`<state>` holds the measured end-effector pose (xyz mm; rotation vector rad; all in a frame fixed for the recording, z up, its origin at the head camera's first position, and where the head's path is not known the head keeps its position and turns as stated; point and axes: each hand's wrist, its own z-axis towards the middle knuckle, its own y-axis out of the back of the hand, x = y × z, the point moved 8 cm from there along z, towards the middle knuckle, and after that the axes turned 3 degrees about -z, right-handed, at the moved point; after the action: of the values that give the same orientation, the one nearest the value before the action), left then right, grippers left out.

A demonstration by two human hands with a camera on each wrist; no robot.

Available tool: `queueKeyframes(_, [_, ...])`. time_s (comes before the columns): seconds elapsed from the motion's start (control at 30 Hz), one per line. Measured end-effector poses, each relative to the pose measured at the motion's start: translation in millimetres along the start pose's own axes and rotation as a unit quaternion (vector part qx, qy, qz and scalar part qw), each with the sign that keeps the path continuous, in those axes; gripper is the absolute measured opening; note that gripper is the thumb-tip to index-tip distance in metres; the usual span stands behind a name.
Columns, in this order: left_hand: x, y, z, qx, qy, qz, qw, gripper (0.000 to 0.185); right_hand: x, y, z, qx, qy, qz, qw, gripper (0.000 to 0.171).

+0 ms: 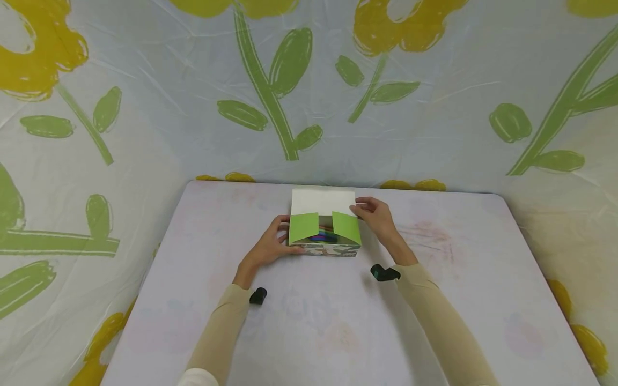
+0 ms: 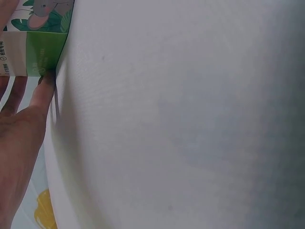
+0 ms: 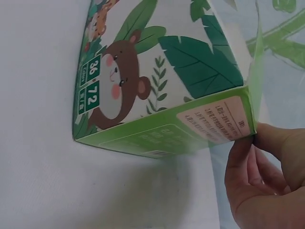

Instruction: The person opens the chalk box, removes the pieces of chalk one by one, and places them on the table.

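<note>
A printed cardboard box (image 1: 332, 250) stands on the table, its white lid (image 1: 322, 201) raised at the back. Two green side flaps (image 1: 303, 227) slant inward over the opening, and colourful contents (image 1: 324, 234) show between them. My left hand (image 1: 268, 245) grips the box's left end, thumb at the front and fingers farther back; in the left wrist view a fingertip lies against its green side. My right hand (image 1: 380, 219) is at the back right corner beside the lid. In the right wrist view its thumb and forefinger pinch the edge of the green end panel (image 3: 209, 125).
The white table (image 1: 309, 321) has faint coloured marks and rounded far corners. A sheet with yellow flowers and green leaves (image 1: 291, 61) hangs behind it and along both sides. Small black devices (image 1: 384, 273) are worn at both wrists.
</note>
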<state>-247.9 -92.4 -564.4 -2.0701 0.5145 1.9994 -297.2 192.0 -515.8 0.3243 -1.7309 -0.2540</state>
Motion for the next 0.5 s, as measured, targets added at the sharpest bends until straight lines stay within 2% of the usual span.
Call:
queueKeyframes(0.23, [-0.3, 0.1, 0.4, 0.003, -0.011, 0.003, 0.9999, 0.091, -3.0, 0.2, 1.2, 0.008, -0.044, -0.024, 0.999, 0.048])
queueKeyframes(0.5, [0.6, 0.2, 0.9, -0.001, -0.017, 0.009, 0.9998, 0.090, -7.4, -1.9, 1.2, 0.045, -0.101, -0.020, 0.994, 0.051])
